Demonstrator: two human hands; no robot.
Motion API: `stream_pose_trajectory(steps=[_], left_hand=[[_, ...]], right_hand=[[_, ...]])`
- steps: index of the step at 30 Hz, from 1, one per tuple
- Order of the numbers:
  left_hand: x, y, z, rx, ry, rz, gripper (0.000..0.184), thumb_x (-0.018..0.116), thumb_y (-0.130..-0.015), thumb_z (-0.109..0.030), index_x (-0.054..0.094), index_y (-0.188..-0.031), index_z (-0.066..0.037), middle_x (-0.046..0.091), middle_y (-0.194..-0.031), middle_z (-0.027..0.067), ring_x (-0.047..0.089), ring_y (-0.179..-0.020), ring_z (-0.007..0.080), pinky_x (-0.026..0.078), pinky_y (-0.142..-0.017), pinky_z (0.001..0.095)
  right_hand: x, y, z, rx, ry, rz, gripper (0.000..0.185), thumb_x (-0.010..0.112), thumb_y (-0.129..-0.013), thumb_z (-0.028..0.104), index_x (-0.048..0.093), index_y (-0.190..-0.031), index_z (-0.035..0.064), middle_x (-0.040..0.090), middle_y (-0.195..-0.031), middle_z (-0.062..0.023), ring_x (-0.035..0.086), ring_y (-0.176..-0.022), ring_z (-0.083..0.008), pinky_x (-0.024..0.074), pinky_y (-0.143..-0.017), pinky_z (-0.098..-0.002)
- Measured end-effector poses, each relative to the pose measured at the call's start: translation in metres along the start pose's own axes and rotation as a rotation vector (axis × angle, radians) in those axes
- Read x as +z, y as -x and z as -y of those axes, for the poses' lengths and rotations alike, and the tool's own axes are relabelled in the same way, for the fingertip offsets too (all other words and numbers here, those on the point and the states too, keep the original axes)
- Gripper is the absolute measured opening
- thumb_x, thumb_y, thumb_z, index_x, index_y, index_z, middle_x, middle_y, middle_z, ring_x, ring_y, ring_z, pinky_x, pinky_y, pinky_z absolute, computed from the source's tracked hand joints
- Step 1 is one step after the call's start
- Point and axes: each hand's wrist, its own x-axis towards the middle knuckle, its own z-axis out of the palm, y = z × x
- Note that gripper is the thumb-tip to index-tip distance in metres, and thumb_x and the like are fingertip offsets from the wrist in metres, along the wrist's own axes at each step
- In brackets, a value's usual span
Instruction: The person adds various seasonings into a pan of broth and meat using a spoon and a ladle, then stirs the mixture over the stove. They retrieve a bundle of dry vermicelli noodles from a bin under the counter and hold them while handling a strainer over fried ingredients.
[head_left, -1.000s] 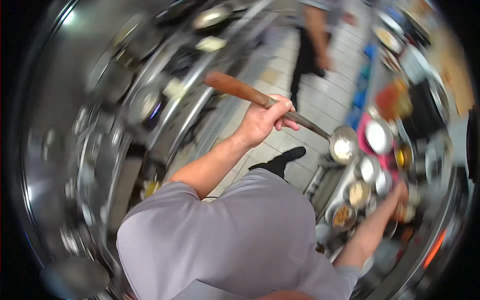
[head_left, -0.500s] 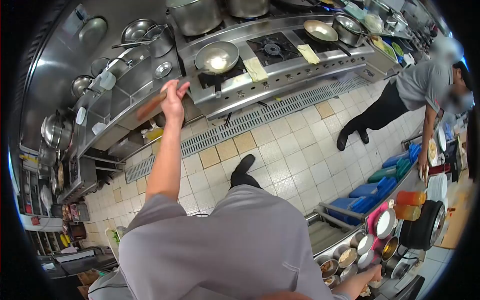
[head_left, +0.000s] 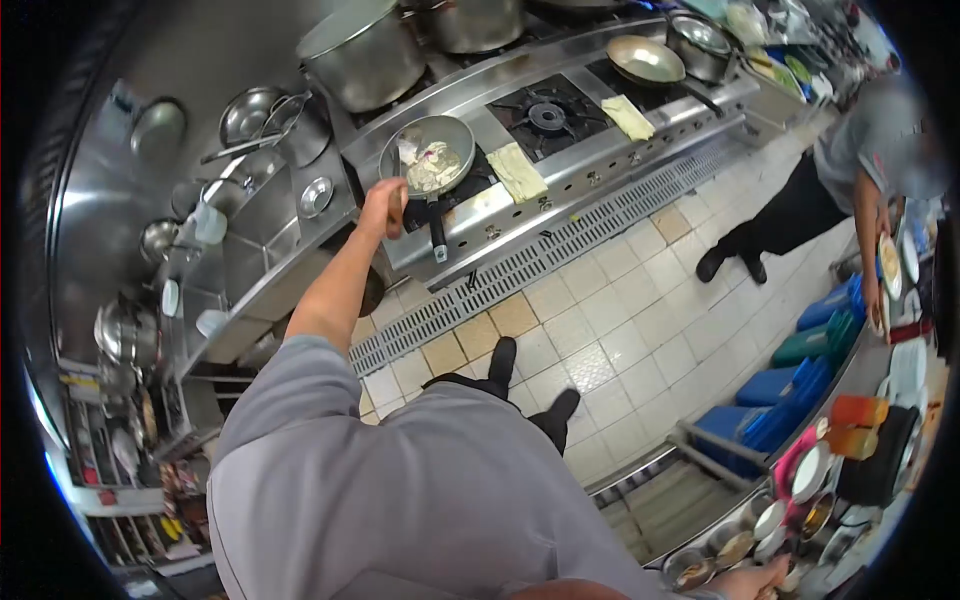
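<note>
Sitting at the front of the stove [head_left: 465, 215], the deep frying pan [head_left: 440, 135] is holding creamy white lumps [head_left: 434, 172] in a pale pool, and here's the left hand [head_left: 383, 208], hanging right by the near rim! Its fingers are looking curled, but whether they are gripping anything we cannot tell; a pale shape inside the pan, up at the left, is staying too unclear to name. The black pan handle [head_left: 437, 230] is pointing out over the stove's front edge, with no hand closing on it.

Across the aisle, the right hand [head_left: 755, 580] is stretching low over the metal food containers [head_left: 735, 545] on the bench [head_left: 856, 368], its grip escaping us too. So the two hands are working well apart! The step in hand is looking like adding to or tending the pan's contents, going by that left hand. The next move, in our judgement, is calling for control at the rim, keeping the pan steady and the fingers off hot metal. Beside the pan, a folded yellow cloth [head_left: 517, 172] is lying handy.
</note>
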Motion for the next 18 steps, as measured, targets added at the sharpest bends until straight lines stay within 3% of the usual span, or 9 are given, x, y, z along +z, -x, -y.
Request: stream_pose_trajectory(steps=[4,6,8,9,11,12,14,16,18], left_hand=[[0.039,0.011,-0.052,-0.271,0.242,0.097,0.02,0.064,-0.086,-0.019,0.067,-0.1,-0.005,0.065,-0.102,0.0065,0.061,-0.097,0.021,0.048,-0.087,0.0341],[0.047,0.039,-0.12,0.321,-0.524,0.361,0.04,0.076,-0.067,-0.012,0.062,-0.103,-0.005,0.063,-0.1,0.0133,0.06,-0.095,0.0322,0.047,-0.087,0.0391],[0.062,0.046,-0.108,0.329,-0.622,0.373,0.054,0.08,-0.058,-0.009,0.06,-0.107,-0.007,0.061,-0.102,0.0161,0.058,-0.098,0.0372,0.048,-0.086,0.0417],[0.073,0.06,-0.136,0.208,-0.72,0.369,0.046,0.076,-0.065,-0.01,0.061,-0.108,-0.011,0.06,-0.102,0.016,0.059,-0.102,0.0382,0.048,-0.087,0.0434],[0.094,0.069,-0.132,0.192,-0.825,0.382,0.04,0.073,-0.07,-0.01,0.061,-0.108,-0.012,0.059,-0.1,0.016,0.059,-0.102,0.0379,0.049,-0.086,0.044],[0.098,0.074,-0.13,0.18,-0.886,0.389,0.037,0.071,-0.073,-0.01,0.062,-0.108,-0.013,0.059,-0.099,0.016,0.059,-0.102,0.0378,0.049,-0.086,0.0443],[0.104,0.081,-0.138,0.192,-0.923,0.408,0.029,0.066,-0.078,-0.01,0.063,-0.107,-0.013,0.059,-0.097,0.017,0.059,-0.103,0.0374,0.049,-0.086,0.0468],[0.112,0.082,-0.142,0.183,-0.95,0.405,0.027,0.066,-0.078,-0.011,0.063,-0.105,-0.013,0.059,-0.097,0.0179,0.059,-0.102,0.0376,0.049,-0.085,0.0488],[0.118,0.086,-0.141,0.195,-0.906,0.385,0.027,0.065,-0.078,-0.01,0.066,-0.105,-0.014,0.06,-0.097,0.0176,0.058,-0.101,0.0369,0.046,-0.085,0.0492]], right_hand=[[0.005,-0.016,-0.011,0.012,0.009,-0.01,0.043,0.056,-0.096,0.019,0.05,-0.135,0.0023,0.054,-0.134,-0.0134,0.055,-0.119,-0.028,0.0496,-0.095,-0.0411],[0.002,-0.027,-0.009,-0.005,0.034,-0.031,0.041,0.056,-0.096,0.019,0.051,-0.134,0.0028,0.054,-0.134,-0.0126,0.055,-0.119,-0.0273,0.0501,-0.094,-0.041],[-0.002,-0.041,0.007,-0.06,0.057,-0.127,0.04,0.055,-0.097,0.019,0.052,-0.134,0.0032,0.054,-0.134,-0.0119,0.055,-0.118,-0.0266,0.0506,-0.094,-0.0409],[-0.003,-0.049,0.023,-0.147,0.054,-0.225,0.04,0.055,-0.098,0.019,0.052,-0.134,0.0035,0.054,-0.134,-0.0116,0.055,-0.118,-0.0263,0.0509,-0.094,-0.0408],[0.021,-0.03,0.088,-0.441,-0.082,-0.346,0.038,0.054,-0.098,0.02,0.053,-0.133,0.0039,0.054,-0.134,-0.0108,0.056,-0.118,-0.0256,0.0514,-0.093,-0.0407],[0.045,0.009,0.141,-0.614,-0.208,-0.25,0.038,0.054,-0.099,0.02,0.053,-0.133,0.0041,0.054,-0.134,-0.0105,0.056,-0.118,-0.0252,0.0516,-0.093,-0.0406],[0.103,0.157,0.264,-0.844,-0.504,0.413,0.037,0.053,-0.099,0.02,0.054,-0.133,0.0046,0.054,-0.135,-0.0097,0.056,-0.117,-0.0245,0.0521,-0.092,-0.0405],[0.136,0.344,0.377,-1.093,-0.387,1.029,0.043,0.052,-0.101,0.022,0.048,-0.139,0.0035,0.046,-0.143,-0.0134,0.05,-0.129,-0.0262,0.04,-0.11,-0.0395],[0.12,0.516,0.459,-0.946,-0.524,1.525,0.067,0.058,-0.098,0.022,0.025,-0.153,0.0021,0.034,-0.156,-0.0176,0.041,-0.14,-0.0293,0.0381,-0.111,-0.0398]])
